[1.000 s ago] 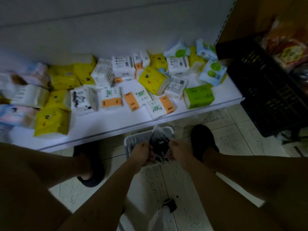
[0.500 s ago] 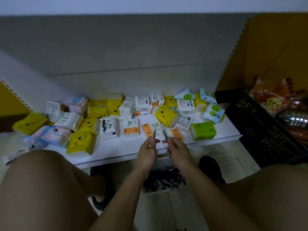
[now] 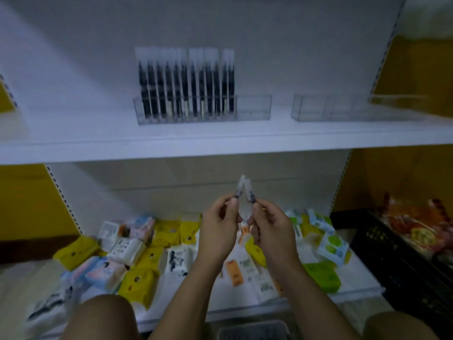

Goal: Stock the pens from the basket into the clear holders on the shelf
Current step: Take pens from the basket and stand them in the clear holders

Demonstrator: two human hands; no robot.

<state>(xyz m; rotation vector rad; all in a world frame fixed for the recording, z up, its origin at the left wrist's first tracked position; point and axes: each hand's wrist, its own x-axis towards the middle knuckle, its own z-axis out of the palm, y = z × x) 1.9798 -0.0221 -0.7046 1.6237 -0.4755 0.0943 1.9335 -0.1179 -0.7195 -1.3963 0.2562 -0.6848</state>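
Just pens point(image 3: 239, 189) in left hand point(image 3: 218, 233) and right hand point(image 3: 272, 233), print unreadable.

Pens point(image 3: 186, 89) packed left holder point(image 3: 252, 111) except its right end; right holder point(image 3: 343, 110) was open throughout. Shelf lip point(image 3: 220, 149) jutted between me and both. Packs point(image 3: 137, 280) cluttered the lower shelf point(image 3: 247, 303); crate point(image 3: 397, 256) blocked my right.

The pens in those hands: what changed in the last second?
Both hands rose from the basket by the feet to shelf height. The left hand and right hand, which gripped a dark bundle together, now pinch one pen each. The tissue packs on the lower shelf stayed put.
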